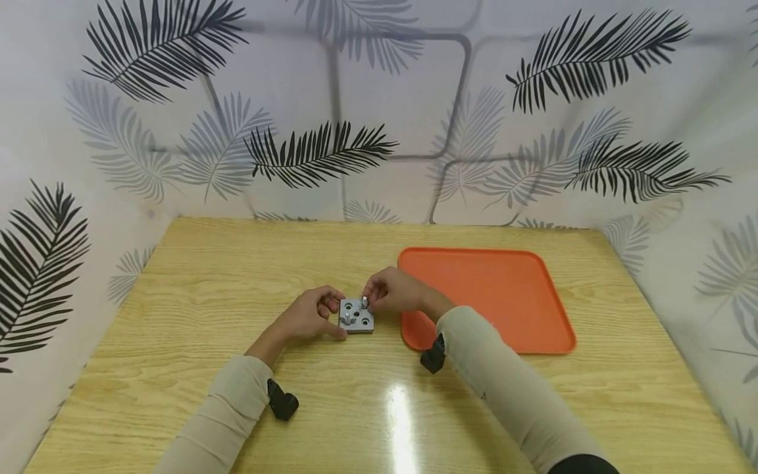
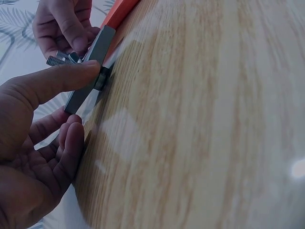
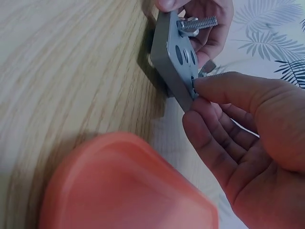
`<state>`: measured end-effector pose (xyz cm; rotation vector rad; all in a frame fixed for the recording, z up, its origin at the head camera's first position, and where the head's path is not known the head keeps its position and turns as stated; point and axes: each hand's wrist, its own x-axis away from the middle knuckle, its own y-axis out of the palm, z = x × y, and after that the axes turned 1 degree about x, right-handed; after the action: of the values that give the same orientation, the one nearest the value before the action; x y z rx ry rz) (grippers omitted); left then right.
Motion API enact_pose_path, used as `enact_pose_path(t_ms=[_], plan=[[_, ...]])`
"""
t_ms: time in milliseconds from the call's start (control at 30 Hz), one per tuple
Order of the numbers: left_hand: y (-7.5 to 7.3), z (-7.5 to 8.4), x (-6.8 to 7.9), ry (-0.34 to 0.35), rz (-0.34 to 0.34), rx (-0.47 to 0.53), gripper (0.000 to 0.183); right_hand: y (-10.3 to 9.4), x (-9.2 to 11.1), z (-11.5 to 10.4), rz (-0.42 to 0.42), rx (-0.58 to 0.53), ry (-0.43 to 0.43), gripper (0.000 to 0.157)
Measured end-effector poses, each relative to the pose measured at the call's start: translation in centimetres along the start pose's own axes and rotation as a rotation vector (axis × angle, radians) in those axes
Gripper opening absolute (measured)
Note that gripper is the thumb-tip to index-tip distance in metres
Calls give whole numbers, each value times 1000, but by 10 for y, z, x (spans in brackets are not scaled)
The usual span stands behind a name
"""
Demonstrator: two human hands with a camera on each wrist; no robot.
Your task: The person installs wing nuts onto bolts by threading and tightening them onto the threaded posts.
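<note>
A square grey metal plate (image 1: 361, 328) with several holes lies nearly flat over the table. Two threaded bolts stand up through it at opposite corners. The near-left bolt (image 3: 205, 22) carries a wing nut (image 3: 187, 29). Under the plate a bolt head (image 2: 101, 79) shows. My left hand (image 1: 304, 317) holds the plate from the left, thumb at the near edge and fingers by the far corner. My right hand (image 1: 398, 291) pinches a wing nut (image 3: 208, 67) on the far-right bolt between thumb and fingers, which partly hide it.
An orange-red tray (image 1: 485, 289) lies right of the plate, its left part beneath my right forearm. The wooden table (image 1: 225, 263) meets a leaf-patterned cloth backdrop (image 1: 379, 191) at its far edge. A light reflection shines on the near tabletop.
</note>
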<state>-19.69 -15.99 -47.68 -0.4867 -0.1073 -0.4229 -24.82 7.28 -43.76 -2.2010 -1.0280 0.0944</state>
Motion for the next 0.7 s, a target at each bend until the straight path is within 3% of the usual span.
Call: enact_pose_path(t_ms=[167, 467, 700], plan=[[1, -1, -1, 2, 4, 10, 62, -1, 1, 4, 10, -5, 7, 8], [0, -1, -1, -5, 7, 8, 61, -7, 2, 7, 57, -2, -74, 16], [0, 0, -1, -19, 6, -8, 61, -5, -2, 1, 21, 24, -101, 20]])
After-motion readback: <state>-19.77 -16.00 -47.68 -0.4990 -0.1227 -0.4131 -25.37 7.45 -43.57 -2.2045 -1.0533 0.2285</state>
